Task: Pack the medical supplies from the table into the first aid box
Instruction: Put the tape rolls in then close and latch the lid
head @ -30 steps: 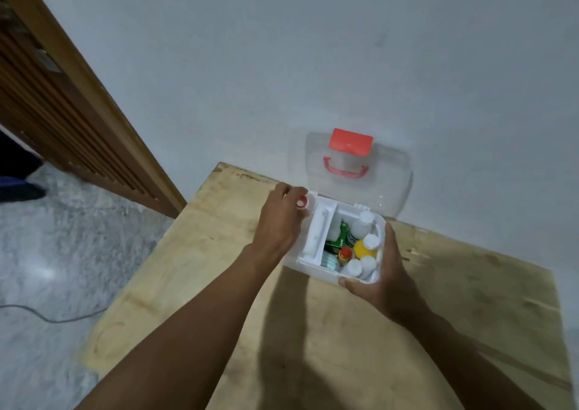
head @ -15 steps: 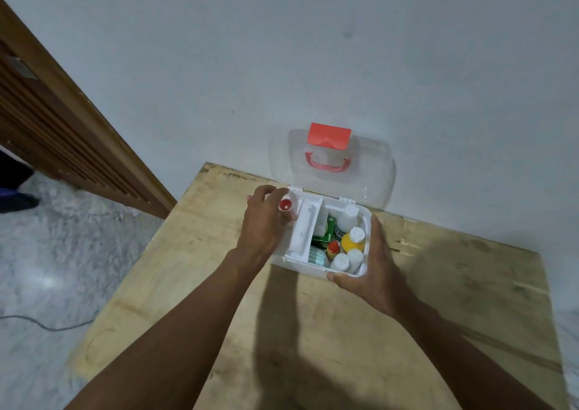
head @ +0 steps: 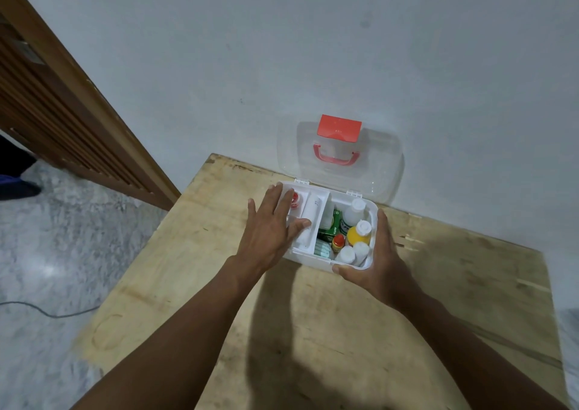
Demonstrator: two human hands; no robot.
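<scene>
Squarely at the far edge of the wooden table [head: 470, 284], against the wall: first aid box [head: 313, 261], clear lid [head: 382, 171] swung up, red latch and handle on it. Packed inside the right section: yellow bottle [head: 357, 235] with white cap, taller white bottle [head: 354, 214], green carton [head: 335, 226], small red-capped bottle [head: 338, 242], more white caps at the front. Set in the far-left tray pocket: a red-and-white round item [head: 295, 199], perhaps a tape roll, too small to tell. Flat over the tray: left hand [head: 269, 231], fingers straight and spread, holding nothing. Clasping the box's near right corner: right hand [head: 379, 265], thumb along the front wall, fingers up the right side.
</scene>
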